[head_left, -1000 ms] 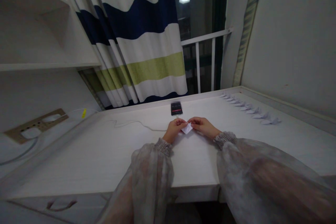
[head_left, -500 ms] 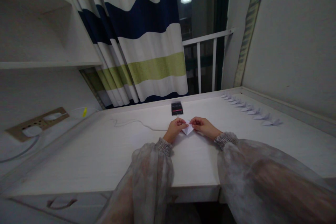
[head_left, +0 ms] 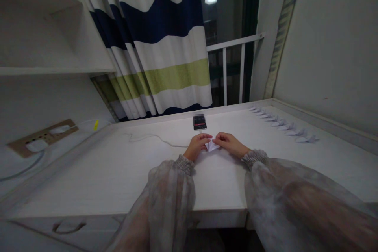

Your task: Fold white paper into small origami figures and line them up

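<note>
A small folded piece of white paper (head_left: 212, 146) lies between my two hands, low over the white desk (head_left: 124, 173). My left hand (head_left: 197, 145) pinches its left side with closed fingers. My right hand (head_left: 229, 143) pinches its right side the same way. Sheer grey sleeves cover both forearms up to the wrists. A phone (head_left: 199, 121) lies flat just beyond my hands.
A white cable (head_left: 147, 138) runs from the phone leftwards across the desk. A row of several folded paper figures (head_left: 283, 126) lines the desk's far right side. A striped curtain (head_left: 165, 47), a white railing (head_left: 233, 67), a shelf and a wall socket panel (head_left: 44, 137) surround the desk.
The hands stay pinched on the paper, which now sits slightly lower and flatter between them. The view has shifted slightly.
</note>
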Action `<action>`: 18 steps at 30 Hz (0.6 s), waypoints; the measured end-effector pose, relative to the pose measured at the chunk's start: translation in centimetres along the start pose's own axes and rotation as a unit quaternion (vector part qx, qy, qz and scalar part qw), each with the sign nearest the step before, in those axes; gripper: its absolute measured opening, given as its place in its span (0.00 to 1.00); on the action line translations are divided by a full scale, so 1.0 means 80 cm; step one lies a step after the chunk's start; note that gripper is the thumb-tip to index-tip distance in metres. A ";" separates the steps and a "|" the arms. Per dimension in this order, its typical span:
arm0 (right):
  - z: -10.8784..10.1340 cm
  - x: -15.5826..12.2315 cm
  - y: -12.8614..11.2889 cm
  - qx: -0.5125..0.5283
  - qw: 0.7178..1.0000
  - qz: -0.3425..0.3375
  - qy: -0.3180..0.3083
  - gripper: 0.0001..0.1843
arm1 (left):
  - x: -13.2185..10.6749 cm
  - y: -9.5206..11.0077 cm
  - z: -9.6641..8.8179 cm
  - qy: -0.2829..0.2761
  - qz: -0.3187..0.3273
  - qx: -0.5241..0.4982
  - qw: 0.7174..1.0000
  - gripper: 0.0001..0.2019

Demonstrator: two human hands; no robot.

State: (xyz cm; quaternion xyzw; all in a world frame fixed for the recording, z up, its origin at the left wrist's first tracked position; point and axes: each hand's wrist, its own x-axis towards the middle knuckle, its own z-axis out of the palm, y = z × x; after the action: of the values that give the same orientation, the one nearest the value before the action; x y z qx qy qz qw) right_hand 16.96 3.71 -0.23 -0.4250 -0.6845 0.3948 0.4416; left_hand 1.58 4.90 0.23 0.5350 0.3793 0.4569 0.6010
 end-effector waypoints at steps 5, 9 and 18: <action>0.000 0.002 0.004 -0.015 1.000 -0.001 -0.005 0.12 | 0.003 -0.004 -0.003 -0.010 -0.005 -0.023 1.000 0.09; -0.001 0.004 0.006 -0.012 1.000 -0.011 -0.012 0.08 | 0.003 -0.004 -0.004 -0.024 -0.006 -0.054 0.998 0.11; -0.012 -0.006 -0.003 -0.230 0.955 -0.186 0.016 0.10 | 0.001 0.001 -0.004 -0.028 -0.009 -0.101 0.994 0.12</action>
State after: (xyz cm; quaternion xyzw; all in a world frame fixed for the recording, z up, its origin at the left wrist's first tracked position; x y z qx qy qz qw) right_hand 17.93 3.32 0.17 -0.3866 -0.8166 0.1304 0.4083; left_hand 1.32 5.08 0.26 0.4809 0.3190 0.4722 0.6663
